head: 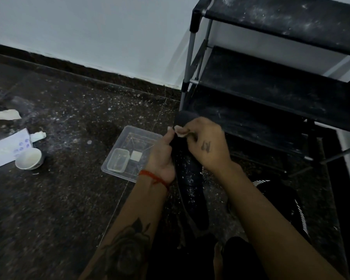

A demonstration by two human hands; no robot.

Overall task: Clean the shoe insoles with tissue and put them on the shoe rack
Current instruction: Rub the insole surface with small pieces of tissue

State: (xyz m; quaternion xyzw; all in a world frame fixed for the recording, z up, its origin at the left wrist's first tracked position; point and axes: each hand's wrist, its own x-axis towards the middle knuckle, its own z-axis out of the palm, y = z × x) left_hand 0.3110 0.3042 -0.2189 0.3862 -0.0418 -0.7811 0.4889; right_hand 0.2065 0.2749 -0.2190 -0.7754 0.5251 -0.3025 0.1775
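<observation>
Just in front of the shoe rack (271, 81), the dark insole (192, 178) runs lengthwise away from the person, left hand (162, 158) gripping its left edge, right hand (206, 146) pinching tissue (180, 131) at the far tip, probably wiping; rack nearer the right hand.

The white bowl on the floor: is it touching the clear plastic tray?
Apart. The head view shows the white bowl beside the tissue box, with a wide stretch of bare dark floor between it and the clear tray.
</observation>
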